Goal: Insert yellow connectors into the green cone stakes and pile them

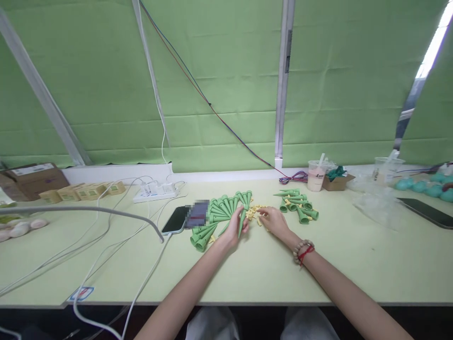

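Observation:
My left hand (235,226) is closed round a green plastic spike (242,222), a hollow cone held with its point downward. Right of it, my right hand (274,220) has its fingers bent together over a scatter of small yellow plastic pieces (252,213); whether a piece is between the fingertips I cannot make out. Rows of similar green spikes (222,208) lie left of and behind my left hand. Beyond my right hand is another pile of green spikes (300,206), with yellow parts on or among them.
A phone (176,220) lies left of the spikes, with white cables (123,243) running across the table. A power strip (155,192) sits behind. At the back right stand a drink cup (314,175), a small cardboard box (338,183) and a clear plastic bag (375,205).

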`<state>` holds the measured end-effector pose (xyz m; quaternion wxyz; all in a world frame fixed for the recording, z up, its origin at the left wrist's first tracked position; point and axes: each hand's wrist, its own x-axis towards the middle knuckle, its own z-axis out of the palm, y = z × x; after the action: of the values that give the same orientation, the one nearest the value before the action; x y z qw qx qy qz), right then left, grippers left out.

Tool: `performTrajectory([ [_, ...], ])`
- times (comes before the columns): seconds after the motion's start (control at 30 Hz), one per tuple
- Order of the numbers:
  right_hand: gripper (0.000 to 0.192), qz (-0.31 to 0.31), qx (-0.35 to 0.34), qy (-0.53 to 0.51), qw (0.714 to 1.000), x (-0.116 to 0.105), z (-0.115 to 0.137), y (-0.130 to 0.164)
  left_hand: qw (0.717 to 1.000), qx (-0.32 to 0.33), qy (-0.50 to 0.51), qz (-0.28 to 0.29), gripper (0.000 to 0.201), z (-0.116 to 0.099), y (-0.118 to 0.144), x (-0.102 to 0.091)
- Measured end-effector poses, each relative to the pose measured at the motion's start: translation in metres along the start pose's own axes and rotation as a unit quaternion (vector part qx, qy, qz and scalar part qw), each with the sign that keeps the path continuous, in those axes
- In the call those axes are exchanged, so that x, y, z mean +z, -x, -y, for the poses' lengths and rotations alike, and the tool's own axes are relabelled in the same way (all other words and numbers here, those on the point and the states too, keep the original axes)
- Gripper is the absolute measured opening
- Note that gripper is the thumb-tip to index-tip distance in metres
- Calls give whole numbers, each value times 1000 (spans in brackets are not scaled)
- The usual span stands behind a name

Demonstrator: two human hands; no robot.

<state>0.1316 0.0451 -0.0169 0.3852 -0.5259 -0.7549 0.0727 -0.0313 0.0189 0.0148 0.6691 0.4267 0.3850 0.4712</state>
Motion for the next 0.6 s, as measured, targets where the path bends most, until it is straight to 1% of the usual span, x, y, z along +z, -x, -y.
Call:
performTrajectory([
  [0.07, 27, -53, 7, -64, 997, 1, -2, -2, 1000, 4, 1, -17, 41, -2, 0, 2],
  [0.13, 27, -94, 34, -146, 984, 2, -4, -5, 1000, 6, -3, -8, 43, -3, 1, 3],
  [0.23, 26, -113, 93, -259, 955, 6, -3, -6, 1000, 3, -13, 13, 44, -2, 0, 2],
  [0.33, 27, -115, 134, -343, 922, 10, 1, -6, 1000, -1, -11, 11, 43, 0, -3, -2],
  [0.43, 31, -133, 151, -391, 898, 11, 6, -5, 1000, 0, -9, 7, 42, -1, -5, -5],
  [0.6, 39, -169, 157, -402, 886, 7, 7, -6, 1000, -1, -15, 21, 42, -4, -2, -2],
])
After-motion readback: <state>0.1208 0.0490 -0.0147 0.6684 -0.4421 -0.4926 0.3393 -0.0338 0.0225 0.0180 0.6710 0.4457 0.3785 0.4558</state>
